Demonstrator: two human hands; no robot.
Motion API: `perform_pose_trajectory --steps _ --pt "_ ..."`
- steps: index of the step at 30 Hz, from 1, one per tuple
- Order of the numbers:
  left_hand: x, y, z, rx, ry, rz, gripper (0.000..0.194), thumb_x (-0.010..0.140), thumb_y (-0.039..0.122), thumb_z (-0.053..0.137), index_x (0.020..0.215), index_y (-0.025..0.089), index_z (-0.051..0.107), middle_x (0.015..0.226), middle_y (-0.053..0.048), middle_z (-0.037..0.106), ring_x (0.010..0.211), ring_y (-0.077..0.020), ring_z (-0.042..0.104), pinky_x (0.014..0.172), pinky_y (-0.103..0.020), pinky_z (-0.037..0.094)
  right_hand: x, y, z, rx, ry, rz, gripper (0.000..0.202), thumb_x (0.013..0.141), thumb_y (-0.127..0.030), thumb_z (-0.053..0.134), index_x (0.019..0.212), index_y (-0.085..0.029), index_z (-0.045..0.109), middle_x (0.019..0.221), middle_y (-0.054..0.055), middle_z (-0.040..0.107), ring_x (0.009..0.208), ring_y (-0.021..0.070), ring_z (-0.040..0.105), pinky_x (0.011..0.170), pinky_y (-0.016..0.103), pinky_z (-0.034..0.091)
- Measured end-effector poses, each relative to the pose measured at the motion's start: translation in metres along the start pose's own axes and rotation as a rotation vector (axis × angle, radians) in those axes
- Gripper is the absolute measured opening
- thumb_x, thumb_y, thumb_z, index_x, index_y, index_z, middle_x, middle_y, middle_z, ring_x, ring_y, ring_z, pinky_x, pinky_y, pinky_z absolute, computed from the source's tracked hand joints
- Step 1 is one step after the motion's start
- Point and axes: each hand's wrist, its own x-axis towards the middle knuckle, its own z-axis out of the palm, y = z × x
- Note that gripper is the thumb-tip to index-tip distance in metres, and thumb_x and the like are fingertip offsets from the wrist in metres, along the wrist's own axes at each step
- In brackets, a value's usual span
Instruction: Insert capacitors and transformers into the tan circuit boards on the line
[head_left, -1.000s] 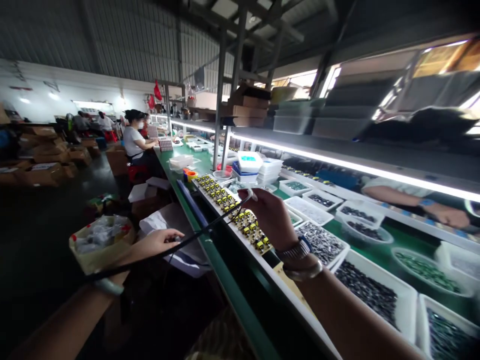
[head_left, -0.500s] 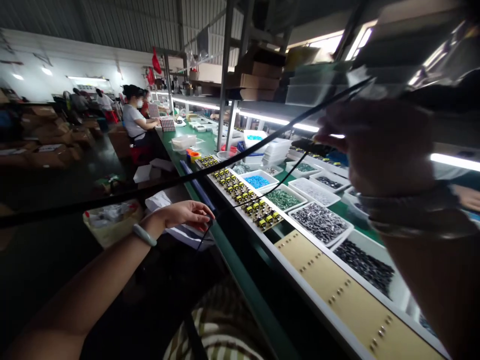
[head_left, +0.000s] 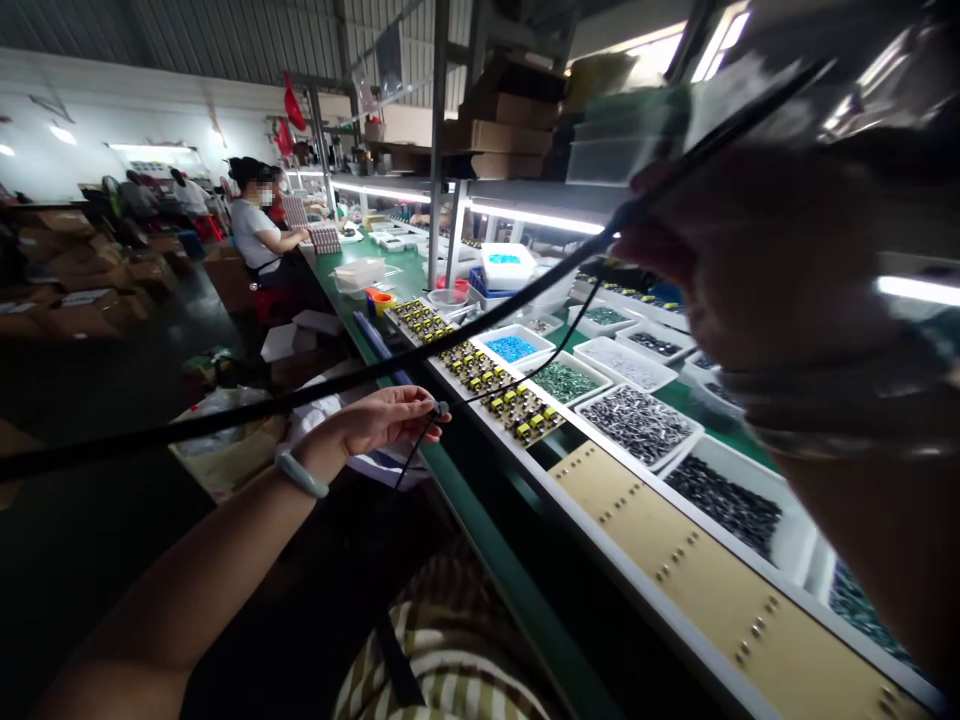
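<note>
A thin black cord (head_left: 559, 350) runs in a slack curve between my two hands. My left hand (head_left: 386, 415) pinches it with thumb and fingertips, beside a small grey rounded piece (head_left: 441, 408) on the cord. A short tail of cord hangs below that hand. Raised at the upper right and blurred, my right hand (head_left: 757, 250) has its fingers closed at the cord's upper end. A thicker black strap or cable (head_left: 337, 385) slants across the view close to the camera, passing in front of the right fingers. Whether those fingers also hold it, I cannot tell.
A green workbench (head_left: 480, 520) carries a rail with circuit boards (head_left: 480, 370) bearing yellow parts, then tan boards (head_left: 645, 530). Behind stand white trays of small components (head_left: 637, 425). A metal post (head_left: 439, 150) and shelf rise above. A seated co-worker (head_left: 255, 225) is farther along the bench.
My left hand has moved slightly right and up, and the small grey piece now shows at its fingertips. The thick strap's right end has risen. The view has shifted a little.
</note>
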Motion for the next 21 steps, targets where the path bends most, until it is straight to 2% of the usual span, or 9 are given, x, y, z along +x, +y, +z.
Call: perform_pose_trajectory --steps 4,7,10,13,18,21 --pt "0.012 0.006 0.017 -0.024 -0.032 0.027 0.033 0.086 0.032 0.080 0.107 0.012 0.065 0.112 -0.013 0.072 0.089 -0.0194 0.073 0.087 -0.031 0.057 -0.011 0.005 0.016 0.151 -0.003 0.067 0.015 0.093 -0.007 0.066 0.080 -0.013 0.067 0.078 0.001 0.070 0.074 0.0127 0.071 0.075 0.033 0.063" --pt "0.018 0.014 0.033 -0.021 -0.096 0.044 0.032 0.088 0.029 0.077 0.113 0.011 0.066 0.110 -0.012 0.072 0.094 -0.0208 0.071 0.093 -0.033 0.054 -0.006 0.004 0.020 0.212 0.003 0.102 0.011 0.095 -0.010 0.065 0.085 -0.012 0.067 0.083 0.004 0.072 0.079 0.0152 0.072 0.080 0.034 0.064" --pt "0.023 0.019 0.047 0.003 -0.178 0.048 0.039 0.089 0.028 0.076 0.123 0.011 0.065 0.112 -0.014 0.071 0.098 -0.0221 0.070 0.096 -0.034 0.052 0.009 -0.004 0.016 0.243 0.006 0.047 0.008 0.096 -0.014 0.064 0.089 -0.013 0.067 0.086 0.005 0.072 0.082 0.0144 0.072 0.083 0.032 0.063" --pt "0.032 0.014 0.052 0.024 -0.234 0.036 0.046 0.085 0.026 0.081 0.126 0.012 0.065 0.115 -0.014 0.070 0.099 -0.0220 0.070 0.096 -0.034 0.053 0.028 -0.013 0.007 0.261 0.030 -0.045 0.008 0.094 -0.018 0.067 0.087 -0.014 0.066 0.086 0.005 0.071 0.085 0.0151 0.071 0.085 0.031 0.063" --pt "0.048 0.004 0.054 0.018 -0.246 0.039 0.044 0.082 0.027 0.083 0.122 0.015 0.069 0.110 -0.011 0.069 0.092 -0.0199 0.071 0.093 -0.035 0.056 0.056 -0.022 -0.008 0.334 0.070 -0.139 0.014 0.092 -0.029 0.071 0.088 -0.016 0.067 0.087 0.004 0.071 0.084 0.0154 0.071 0.088 0.034 0.063" --pt "0.050 0.012 0.063 -0.053 -0.185 0.080 0.047 0.079 0.024 0.086 0.124 0.017 0.071 0.109 -0.010 0.070 0.092 -0.0189 0.071 0.095 -0.034 0.057 0.056 -0.016 -0.008 0.346 0.045 -0.095 0.019 0.088 -0.034 0.075 0.086 -0.018 0.066 0.085 0.003 0.070 0.084 0.0159 0.071 0.088 0.034 0.063"
